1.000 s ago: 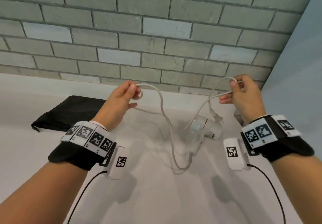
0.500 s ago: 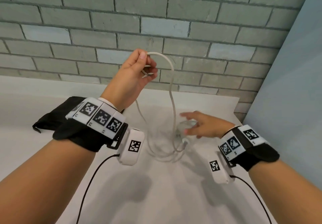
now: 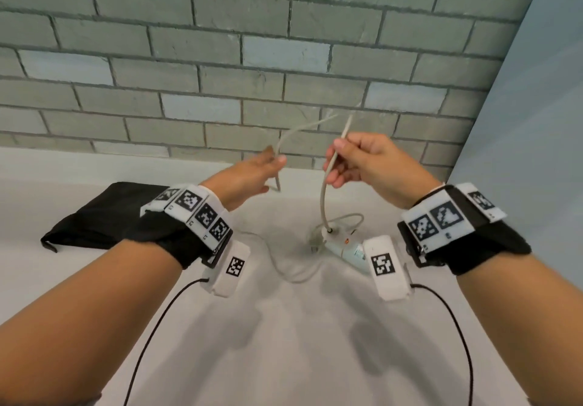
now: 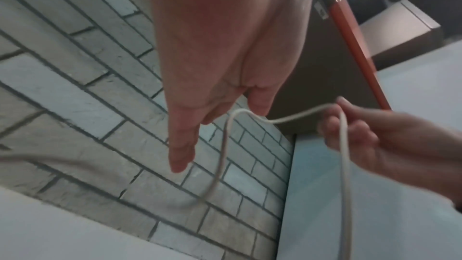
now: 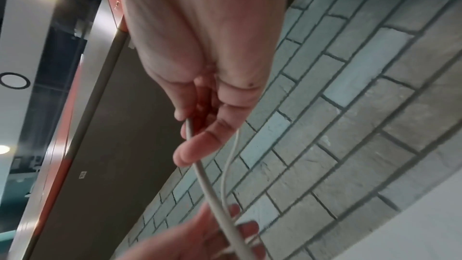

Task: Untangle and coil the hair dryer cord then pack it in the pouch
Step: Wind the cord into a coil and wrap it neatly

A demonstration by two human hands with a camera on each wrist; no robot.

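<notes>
The white cord [image 3: 322, 199] is held up above the white bench [image 3: 284, 342] by both hands, in front of a grey brick wall [image 3: 252, 58]. The right hand [image 3: 369, 165] is clamped on the cord: its fingers are curled and the cord is pinched between thumb and forefinger, as is seen from the right wrist view, where the cord [image 5: 212, 195] runs out past the thumb. From this grip the cord drops in a curve to the hair dryer [image 3: 342, 246], which lies on the bench just below the right hand, partly hidden by the white wrist device. A short loop of cord lies on the bench around the dryer's cord end, and another slack run trails along the bench towards the left wrist.

The left hand [image 3: 249, 177] is raised near the right one, the two apart. A blurred stretch of cord is caught at its fingertips. In the left wrist view the fingers [image 4: 181, 151] are seen mostly straight, with the cord [image 4: 225, 145] bending over beside them; whether it is truly pinched cannot be told.

The black pouch [image 3: 94, 219] lies flat on the bench at the left, well apart from the dryer, partly hidden by the left wrist.
</notes>
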